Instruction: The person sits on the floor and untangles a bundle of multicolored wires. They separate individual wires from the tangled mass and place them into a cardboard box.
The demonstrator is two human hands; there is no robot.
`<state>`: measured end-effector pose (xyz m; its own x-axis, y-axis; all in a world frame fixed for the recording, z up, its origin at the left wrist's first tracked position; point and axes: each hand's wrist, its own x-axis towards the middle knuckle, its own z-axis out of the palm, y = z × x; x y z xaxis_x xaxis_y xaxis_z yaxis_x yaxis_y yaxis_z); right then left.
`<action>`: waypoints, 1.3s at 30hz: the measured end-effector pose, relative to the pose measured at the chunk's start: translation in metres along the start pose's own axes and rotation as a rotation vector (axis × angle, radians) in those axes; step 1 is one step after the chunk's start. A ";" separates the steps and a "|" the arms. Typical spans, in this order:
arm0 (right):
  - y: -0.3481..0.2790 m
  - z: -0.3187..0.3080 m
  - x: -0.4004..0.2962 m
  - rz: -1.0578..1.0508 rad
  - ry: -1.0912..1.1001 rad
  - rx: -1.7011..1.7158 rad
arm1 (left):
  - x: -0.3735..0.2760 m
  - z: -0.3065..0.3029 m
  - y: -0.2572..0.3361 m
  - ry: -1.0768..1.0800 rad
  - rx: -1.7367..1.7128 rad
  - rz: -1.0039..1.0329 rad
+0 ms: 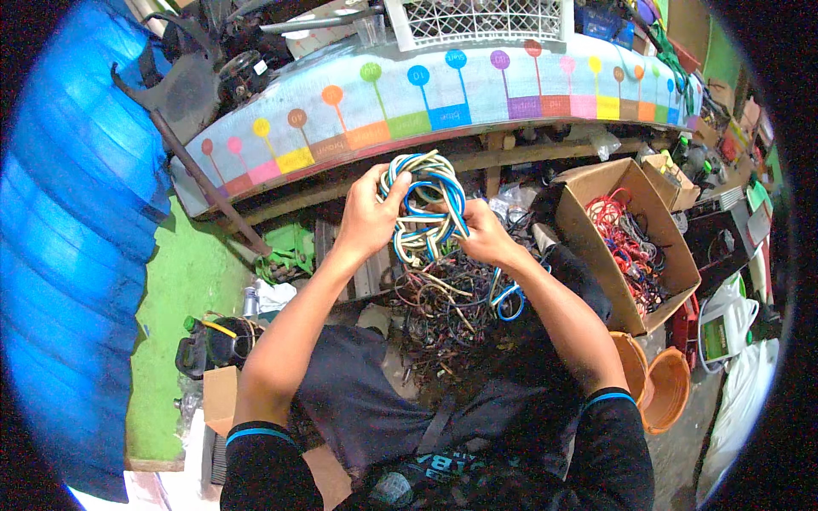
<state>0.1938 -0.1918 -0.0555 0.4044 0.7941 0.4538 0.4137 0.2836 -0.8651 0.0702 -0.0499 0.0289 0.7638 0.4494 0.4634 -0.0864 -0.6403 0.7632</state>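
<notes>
A coiled bundle of blue and cream electrical cable (431,182) is held up between both hands, in front of the bench edge. My left hand (377,207) grips the coil's left side, its thumb over the strands. On the lower right side of the coil, my right hand (484,231) is closed around it, its fingertips partly hidden. A loose blue and white loop (509,301) hangs below my right hand. Beneath the hands lies a large tangled heap of dark wires (441,319) on the floor between the legs, with some cream pieces on top.
A cardboard box (680,271) of red and other wires stands right, with orange buckets (668,389) below it. A cloth-covered bench (409,96) runs across the front, bearing a white plastic crate (486,22). A metal bar (208,185) leans left, near a black jug (190,354).
</notes>
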 end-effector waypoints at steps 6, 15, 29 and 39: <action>-0.021 -0.005 0.000 0.075 -0.093 0.314 | 0.002 0.002 -0.010 -0.099 -0.100 -0.100; -0.017 -0.021 0.001 0.238 -0.158 0.195 | -0.008 0.017 -0.009 -0.205 -0.532 -0.524; -0.048 -0.008 0.000 -0.015 -0.007 -0.776 | -0.009 0.016 -0.016 -0.197 -0.194 -0.383; -0.044 0.002 0.003 -0.066 0.180 -0.366 | 0.016 -0.005 -0.069 0.024 -0.105 -0.305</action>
<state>0.1755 -0.2011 -0.0165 0.4899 0.6645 0.5643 0.6933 0.0955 -0.7143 0.0852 0.0043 -0.0138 0.7496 0.6257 0.2160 0.0774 -0.4070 0.9102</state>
